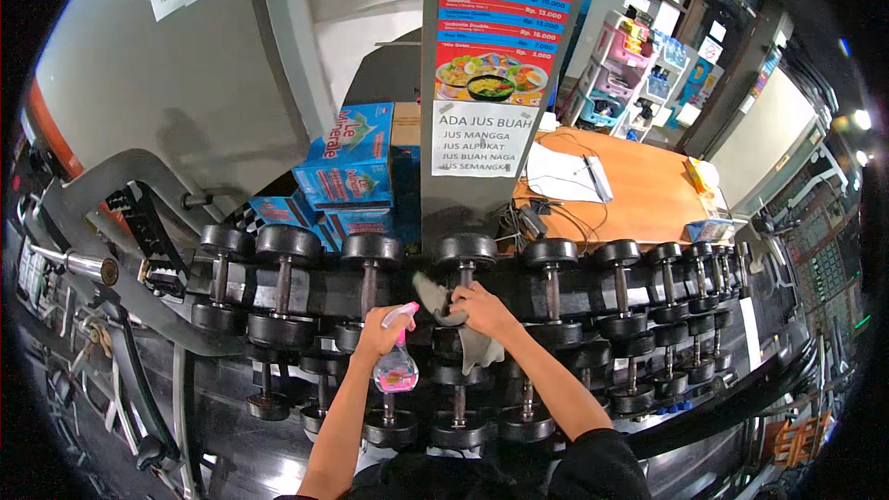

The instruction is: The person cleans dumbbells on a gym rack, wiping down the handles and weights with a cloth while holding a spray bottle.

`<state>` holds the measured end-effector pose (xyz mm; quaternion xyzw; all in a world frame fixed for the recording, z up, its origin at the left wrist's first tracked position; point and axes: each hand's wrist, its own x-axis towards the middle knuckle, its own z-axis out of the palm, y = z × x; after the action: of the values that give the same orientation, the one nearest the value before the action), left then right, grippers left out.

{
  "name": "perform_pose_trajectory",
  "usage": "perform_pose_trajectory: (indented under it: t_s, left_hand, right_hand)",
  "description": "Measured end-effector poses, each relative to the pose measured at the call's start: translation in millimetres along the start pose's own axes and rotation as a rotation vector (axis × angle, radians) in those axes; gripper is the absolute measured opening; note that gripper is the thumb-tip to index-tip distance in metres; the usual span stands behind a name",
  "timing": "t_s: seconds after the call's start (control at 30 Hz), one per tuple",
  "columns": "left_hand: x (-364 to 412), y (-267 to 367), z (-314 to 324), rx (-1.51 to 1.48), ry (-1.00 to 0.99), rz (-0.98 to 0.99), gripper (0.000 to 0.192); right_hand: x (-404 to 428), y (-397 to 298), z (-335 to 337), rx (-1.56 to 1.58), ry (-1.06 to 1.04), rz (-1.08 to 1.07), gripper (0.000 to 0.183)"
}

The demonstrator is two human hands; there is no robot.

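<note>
My left hand (380,337) grips the neck of a clear spray bottle (396,369) with a pink trigger head, its body hanging in front of the lower dumbbells. In my right hand (480,310) is a grey cloth (479,347), bunched around the handle of a black dumbbell (467,250) on the upper tier. Part of the cloth flares out to the left and part drapes down toward the lower tier. The hand and cloth hide most of that handle. Just left of it lies another upper dumbbell (371,250) with a bare metal handle.
More black dumbbells (551,253) fill both tiers of the rack to either side. Behind it stand a grey pillar (458,205) with posters, an orange-brown desk (646,187) with cables, and blue cartons (354,153). A grey exercise machine (132,278) flanks the rack on the left.
</note>
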<state>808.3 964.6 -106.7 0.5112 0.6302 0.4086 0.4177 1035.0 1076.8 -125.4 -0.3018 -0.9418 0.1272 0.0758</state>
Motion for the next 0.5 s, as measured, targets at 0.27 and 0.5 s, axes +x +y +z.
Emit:
perform_pose_trajectory:
  t_s: [0.27,0.5]
  left_hand:
    - [0.8,-0.3,-0.4,-0.157,-0.049,0.067,0.033]
    - [-1.8,-6.3,-4.5,-0.202,-0.066,0.093,0.03]
  right_hand:
    - [9.3,25.3,-23.9,0.093,0.108,0.045,0.044]
    - [-21.7,26.0,-21.1,0.418,0.082,0.105,0.051]
